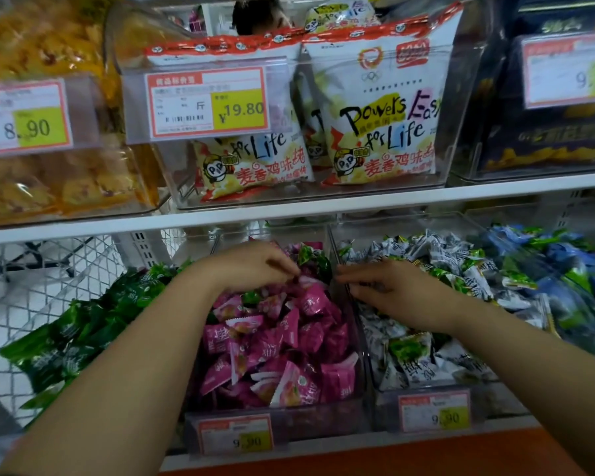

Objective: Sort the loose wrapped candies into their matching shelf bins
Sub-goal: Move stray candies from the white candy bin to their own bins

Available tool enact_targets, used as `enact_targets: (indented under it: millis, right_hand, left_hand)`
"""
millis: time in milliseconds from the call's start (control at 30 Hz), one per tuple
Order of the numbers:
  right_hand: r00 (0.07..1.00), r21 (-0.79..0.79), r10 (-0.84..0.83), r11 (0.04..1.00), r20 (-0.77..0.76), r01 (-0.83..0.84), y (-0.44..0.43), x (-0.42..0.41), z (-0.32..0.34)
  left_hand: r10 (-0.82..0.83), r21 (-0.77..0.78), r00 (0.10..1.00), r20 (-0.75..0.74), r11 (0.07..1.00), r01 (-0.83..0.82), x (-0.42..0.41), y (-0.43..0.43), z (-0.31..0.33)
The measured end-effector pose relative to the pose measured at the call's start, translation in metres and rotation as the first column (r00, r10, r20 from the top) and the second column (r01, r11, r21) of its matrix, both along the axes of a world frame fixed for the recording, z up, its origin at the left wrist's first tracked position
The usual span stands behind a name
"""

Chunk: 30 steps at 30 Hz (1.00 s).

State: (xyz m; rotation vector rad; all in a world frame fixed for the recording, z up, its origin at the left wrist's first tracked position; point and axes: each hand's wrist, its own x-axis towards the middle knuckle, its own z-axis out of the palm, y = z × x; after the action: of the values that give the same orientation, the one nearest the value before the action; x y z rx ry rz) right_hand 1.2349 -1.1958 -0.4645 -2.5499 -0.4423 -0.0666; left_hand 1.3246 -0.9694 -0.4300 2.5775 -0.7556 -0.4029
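Lower shelf (340, 441), candy section.

Obscured or unclear:
- The left hand (251, 266) has its fingers curled downward, tips among the wrappers at the back of the pink bin (316, 417). Whether they pinch a piece cannot be told.
- The right hand (395, 290) reaches left to the divider between the pink bin and its right neighbour. Its fingers are blurred and close together, and any grip cannot be told.
- Both forearms hide parts of the heaps.
- The blue candies (564, 266) at the shelf's right end are blurred and cut off by the frame.
- The right upper price tag (571, 70) is cut off and only its "9" is readable.

Counts:
- There are four candy heaps along the shelf, from the left end: green candies (83, 334), pink candies (289, 338), white-and-black candies (426, 365), then the blue.
- Five price tags show. Two are on the lower bins' front edges, both 9.90 (236, 438) (435, 413), and three are above, including 8.90 (24, 115) and 19.80 (208, 101).
- Two snack bags (382, 115) face front in the upper middle bin, with more behind them.

Appearance:
- The candies are small, shiny pillow-shaped packs with crimped, zigzag-cut ends and printed characters.
- Stray green pieces (311, 259) lie at the pink bin's back, between the two hands.
- Other green-tinted wrappers are mixed into the white-and-black heap.
- A wire basket (31, 286) stands beyond the shelf's left end.
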Motion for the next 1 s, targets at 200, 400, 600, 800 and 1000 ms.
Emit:
enact_targets:
  millis: [200, 400, 600, 800, 1000]
  right_hand:
    - [1.000, -0.004, 0.004, 1.000, -0.005, -0.004, 0.000, 0.001, 0.001]
    - [1.000, 0.011, -0.008, 1.000, -0.020, 0.008, 0.000, 0.001, 0.000]
    - [0.998, 0.037, -0.047, 0.998, 0.052, 0.045, -0.001, -0.008, 0.000]
    - [0.903, 0.071, -0.219, 0.976, 0.370, 0.208, -0.013, -0.028, -0.019]
    - [0.893, 0.079, -0.219, 0.976, 0.393, 0.204, -0.020, -0.033, -0.021]
  left_hand:
    - [0.215, -0.189, 0.959, 0.186, 0.965, -0.180, 0.031, -0.038, -0.033]
    - [0.271, -0.122, 0.890, 0.366, 0.962, -0.243, 0.039, -0.053, -0.050]
    - [0.417, -0.525, 0.869, 0.265, 0.819, -0.233, 0.018, -0.032, -0.034]
    - [0.203, -0.617, 0.966, 0.160, 0.785, -0.063, -0.013, -0.075, -0.019]
    - [0.181, -0.498, 0.963, 0.197, 0.865, -0.061, -0.003, -0.084, -0.023]
